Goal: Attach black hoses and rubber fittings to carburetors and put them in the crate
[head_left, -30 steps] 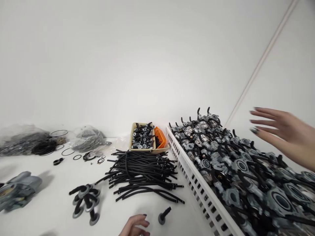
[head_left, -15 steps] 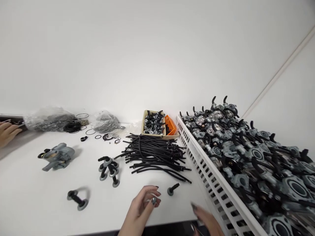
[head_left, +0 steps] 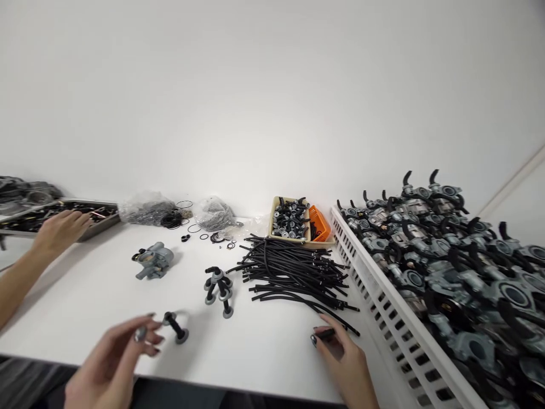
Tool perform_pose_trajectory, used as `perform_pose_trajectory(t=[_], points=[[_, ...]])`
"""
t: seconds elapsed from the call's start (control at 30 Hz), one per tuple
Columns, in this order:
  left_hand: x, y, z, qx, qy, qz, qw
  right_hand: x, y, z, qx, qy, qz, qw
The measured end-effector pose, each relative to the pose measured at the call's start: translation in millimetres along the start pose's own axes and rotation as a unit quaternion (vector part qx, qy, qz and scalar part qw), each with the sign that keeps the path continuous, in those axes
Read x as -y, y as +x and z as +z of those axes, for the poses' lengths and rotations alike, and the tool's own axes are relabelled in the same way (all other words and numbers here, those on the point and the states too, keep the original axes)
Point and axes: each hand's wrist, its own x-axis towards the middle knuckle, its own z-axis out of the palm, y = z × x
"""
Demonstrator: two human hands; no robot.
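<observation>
Now that the right hand (head_left: 348, 360) grips a black stub (head_left: 326, 334) near the counter (head_left: 264, 355)'s front edge, pickup looks done. Left hand (head_left: 111, 363), half-open, looks empty, has shifted left beside a second stub (head_left: 175, 328).

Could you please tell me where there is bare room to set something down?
Bare table shows between the small stemmed part and the right hand, in front of the black hoses, and left of the grey metal part. The heaped white basket is crowded.

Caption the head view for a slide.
Beside a basket of carburetors, the right hand pinches a short black tube near black hoses.
</observation>
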Motion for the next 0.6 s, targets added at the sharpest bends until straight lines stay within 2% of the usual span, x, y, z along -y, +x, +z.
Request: perform_pose_trajectory(t=[0.07, 0.1, 0.17, 0.27, 0.37, 0.5, 0.6], points=[[20, 40, -20.1, -0.012, 0.137, -0.049, 0.989, -1, -3, 0, -0.026, 0.021, 0.004, 0.999], [31, 59, -26.5, -0.001, 0.22, -0.068, 0.973, -1, -3, 0, -0.031, 0.025, 0.006, 0.999], [50, 91, -32.4, 0.079, 0.364, -0.063, 0.926, -1, -3, -2, -0.019, 0.017, 0.007, 1.0], [66, 123, -28.9, 0.112, 0.4, -0.044, 0.908, -3, -2, -5, -0.001, 0.002, -0.001, 1.0], [64, 137, -22.0, 0.135, 0.415, -0.016, 0.9, -4, -3, -3, -0.02, -0.004, -0.02, 1.0], [48, 142, -18.6, 0.163, 0.42, 0.017, 0.893, -3, -5, 2, -0.071, 0.006, -0.039, 0.997], [35, 142, -17.4, 0.165, 0.418, 0.041, 0.893, -2, -4, 1, -0.052, -0.005, -0.055, 0.997]])
